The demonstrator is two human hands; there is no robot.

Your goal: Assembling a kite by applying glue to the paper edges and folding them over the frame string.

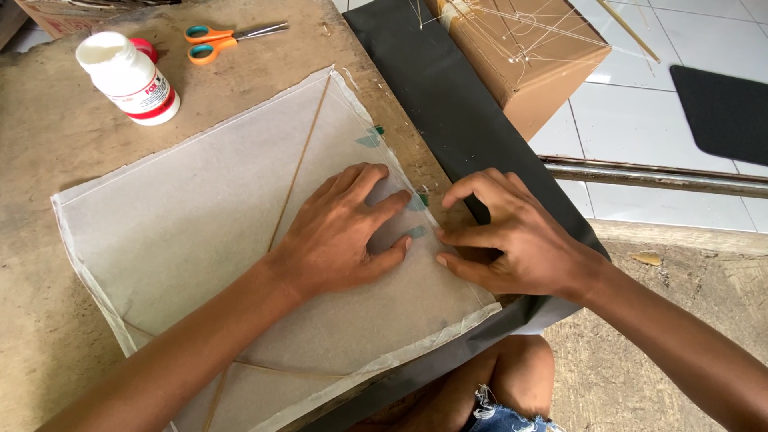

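A translucent white paper sheet point(184, 224) lies flat on a worn wooden board point(48, 128), with thin bamboo sticks point(300, 160) beneath it, one straight and one bowed. My left hand point(340, 232) presses flat on the sheet near its right edge, fingers spread. My right hand point(512, 232) rests at that same edge, its fingertips pinching or pressing the folded paper rim beside small green paper bits point(418, 232). Neither hand holds a tool.
A white glue bottle with a red cap point(128, 78) stands at the back left. Orange-handled scissors point(228, 40) lie behind the sheet. A black sheet point(448, 112) hangs off the board's right side, a cardboard box point(528, 48) with strings beyond it. A tiled floor is on the right.
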